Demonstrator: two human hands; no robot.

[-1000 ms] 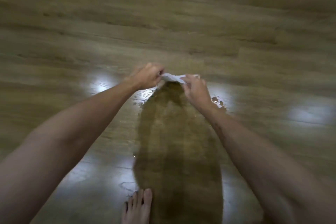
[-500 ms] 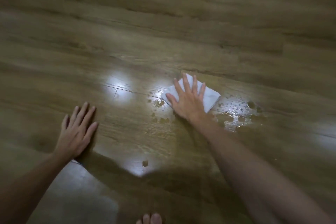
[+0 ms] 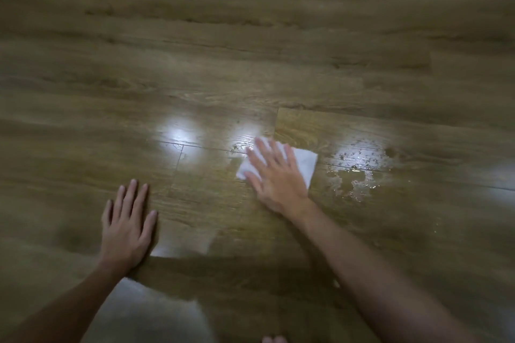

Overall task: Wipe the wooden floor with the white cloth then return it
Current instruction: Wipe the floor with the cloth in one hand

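A folded white cloth [image 3: 305, 166] lies flat on the wooden floor [image 3: 250, 36] near the middle of the view. My right hand [image 3: 276, 175] presses down on it with fingers spread, covering its left part. My left hand [image 3: 126, 224] rests flat on the bare floor to the lower left, fingers apart, holding nothing. A patch of spilled liquid with droplets [image 3: 354, 175] glistens on the boards just right of the cloth.
Bright light reflections [image 3: 179, 133] shine on the boards left of the cloth. My toes [image 3: 274, 339] show at the bottom edge. A pale blurred patch [image 3: 150, 315] fills the lower left between my arms.
Both hands held the cloth bunched together a second ago. Now the cloth lies spread under my right hand, and my left hand has gone flat onto the floor.
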